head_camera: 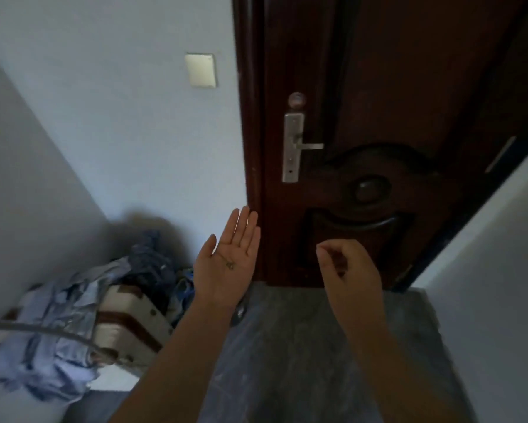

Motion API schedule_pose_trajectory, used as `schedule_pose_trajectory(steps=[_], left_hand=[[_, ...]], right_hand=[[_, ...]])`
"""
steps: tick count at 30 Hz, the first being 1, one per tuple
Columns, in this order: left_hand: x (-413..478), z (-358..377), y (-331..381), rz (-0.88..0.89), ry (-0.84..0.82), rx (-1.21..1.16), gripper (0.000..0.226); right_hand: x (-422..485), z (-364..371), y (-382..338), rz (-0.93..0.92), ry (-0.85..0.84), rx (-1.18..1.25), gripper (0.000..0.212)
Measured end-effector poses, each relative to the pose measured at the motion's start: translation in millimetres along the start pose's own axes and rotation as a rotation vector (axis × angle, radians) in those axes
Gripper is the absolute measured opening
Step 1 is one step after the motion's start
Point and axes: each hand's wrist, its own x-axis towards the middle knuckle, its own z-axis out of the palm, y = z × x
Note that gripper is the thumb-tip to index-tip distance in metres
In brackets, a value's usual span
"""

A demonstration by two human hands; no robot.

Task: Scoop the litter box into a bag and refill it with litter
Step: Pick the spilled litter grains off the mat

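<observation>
Head view: only cam I've got, so all of this is from it.
Litter box: not in frame, and no bag, scoop or litter either. I can't say where they are.
Left hand (pixel 230 264): 6 o'clock, palm up, fingers straight and pressed close together, thumb out to the side. There's a small dark mark on the palm; can't tell if it's an object.
Right hand (pixel 345 270): 5 o'clock, fingers curled in, thumb tip close to forefinger tip. I see nothing pinched between them.
Door (pixel 409 87): dark wood, 12 to 3 o'clock, looks closed. Both hands are near its lower panel but not touching it.
Door handle (pixel 310 146): metal lever on a plate, approx 1 o'clock, well above both hands.
Switch plate (pixel 201 70): on the wall at 11 o'clock.
Suitcase (pixel 128 319): 8 o'clock on the floor (pixel 317 346), with clothes (pixel 52 346) heaped over it.
Box handling (my guess): stiff plastic, heavy when filled, and loose granules shift if tipped. I'd grip opposite rims w/ both hands and keep it level.
Bag handling (my guess): thin, soft and slippery. Hold it by the mouth and support it underneath once loaded.
Litter refill (my guess): the sack is prob heavy. One hand at the top corner, the other under the base, and pour slowly.
Task progress: I judge nothing is started; the box must be found first.
</observation>
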Motion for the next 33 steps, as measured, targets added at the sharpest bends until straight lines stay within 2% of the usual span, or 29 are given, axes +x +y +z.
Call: schedule_pose_trajectory(steps=[4, 10, 18, 24, 30, 33], left_hand=[[24.5, -15.1, 81.3, 0.106, 0.031, -0.015, 0.054], [78.0, -27.3, 143.7, 0.198, 0.107, -0.007, 0.055], [182.2, -36.3, 183.2, 0.304, 0.156, -0.044, 0.059], [244.4, -30.0, 201.2, 0.362, 0.138, -0.088, 0.062], [281.5, -38.6, 222.0, 0.342, 0.110, -0.061, 0.063], [296.1, -52.8, 229.6, 0.295, 0.132, -0.018, 0.064]], right_hand=[[47.6, 81.2, -17.3, -0.107, -0.096, 0.002, 0.008], [110.2, 167.2, -36.7, -0.235, -0.274, 0.015, 0.008], [215.8, 253.4, -10.9, -0.401, -0.426, 0.041, 0.010], [286.7, 301.4, -5.5, -0.631, -0.627, 0.052, 0.017], [316.8, 336.9, -5.2, -0.920, -0.746, -0.094, 0.035], [320.4, 354.1, 2.2, -0.966, -0.800, -0.125, 0.039]])
